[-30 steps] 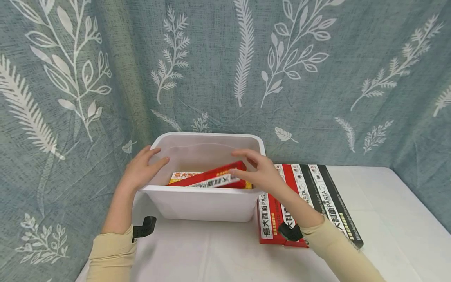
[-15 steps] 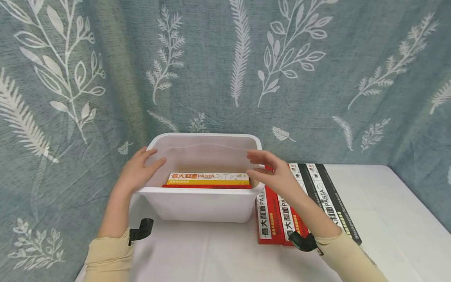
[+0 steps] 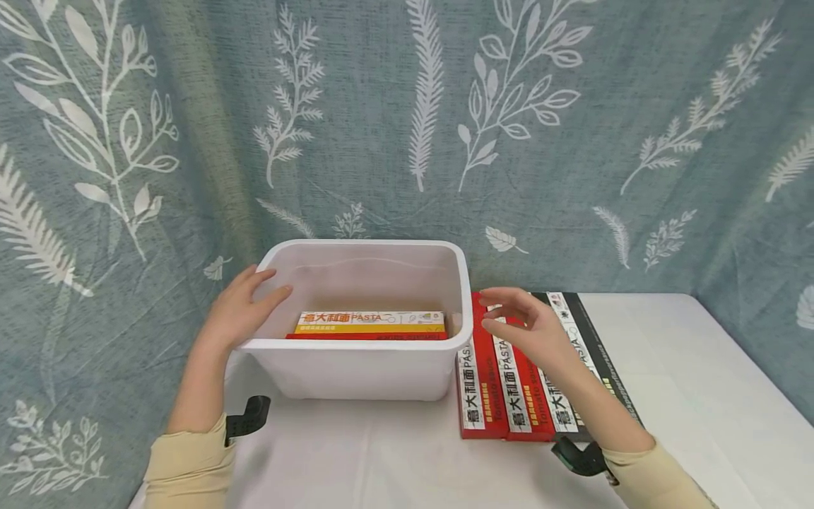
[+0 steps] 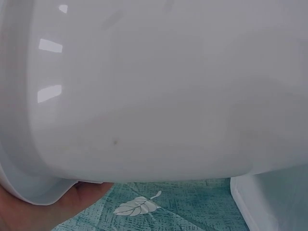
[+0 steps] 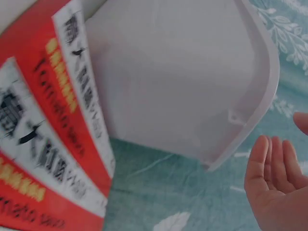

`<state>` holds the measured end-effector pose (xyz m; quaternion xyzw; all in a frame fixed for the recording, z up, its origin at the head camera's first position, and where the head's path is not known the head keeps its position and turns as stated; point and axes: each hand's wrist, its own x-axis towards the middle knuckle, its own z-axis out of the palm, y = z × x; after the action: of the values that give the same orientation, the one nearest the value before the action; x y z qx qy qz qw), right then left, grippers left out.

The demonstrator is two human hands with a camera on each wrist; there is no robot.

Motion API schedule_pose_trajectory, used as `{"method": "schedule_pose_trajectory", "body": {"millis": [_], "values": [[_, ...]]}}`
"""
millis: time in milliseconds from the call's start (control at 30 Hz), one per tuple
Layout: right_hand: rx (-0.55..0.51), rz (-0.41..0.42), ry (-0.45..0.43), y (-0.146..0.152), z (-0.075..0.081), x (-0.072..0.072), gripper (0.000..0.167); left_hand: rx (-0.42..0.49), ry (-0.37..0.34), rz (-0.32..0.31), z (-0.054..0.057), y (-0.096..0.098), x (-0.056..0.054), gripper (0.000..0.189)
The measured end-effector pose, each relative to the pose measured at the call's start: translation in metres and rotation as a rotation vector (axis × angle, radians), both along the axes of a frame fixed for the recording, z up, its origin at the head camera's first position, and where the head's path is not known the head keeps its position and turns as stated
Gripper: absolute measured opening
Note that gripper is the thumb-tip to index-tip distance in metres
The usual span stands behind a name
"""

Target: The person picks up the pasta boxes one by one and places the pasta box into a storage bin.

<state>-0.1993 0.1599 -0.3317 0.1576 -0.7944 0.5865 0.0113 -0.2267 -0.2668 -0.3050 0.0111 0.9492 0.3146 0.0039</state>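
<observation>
White bin (image 3: 362,371), centre: yellow box (image 3: 369,329), red box (image 3: 343,337) already inside | lower right: red boxes (image 3: 492,378), black boxes (image 3: 593,329) outside, so seemingly partway | left hand (image 3: 237,313), bin's left rim: relaxed, resting | right hand (image 3: 540,338), right of bin: loosely bent, holding nothing

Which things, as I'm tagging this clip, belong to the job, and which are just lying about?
Likely the job: left hand, right hand, white bin, yellow box and red box inside, tomato-sauce boxes and black boxes beside it.
Seemingly background: patterned curtain, white table.
</observation>
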Motion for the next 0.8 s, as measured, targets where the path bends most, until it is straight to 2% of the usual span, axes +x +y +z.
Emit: {"method": "schedule_pose_trajectory", "body": {"millis": [333, 500, 800], "values": [[0.024, -0.085, -0.041, 0.030, -0.019, 0.011, 0.028, 0.008, 0.006, 0.000, 0.001, 0.002, 0.002, 0.078], [0.046, -0.112, -0.082, 0.047, -0.030, 0.016, 0.028, 0.011, 0.014, -0.003, 0.000, 0.002, 0.002, 0.077], [0.129, -0.198, -0.105, 0.081, -0.048, 0.029, 0.033, -0.001, 0.022, -0.013, -0.001, 0.000, 0.000, 0.075]]}}
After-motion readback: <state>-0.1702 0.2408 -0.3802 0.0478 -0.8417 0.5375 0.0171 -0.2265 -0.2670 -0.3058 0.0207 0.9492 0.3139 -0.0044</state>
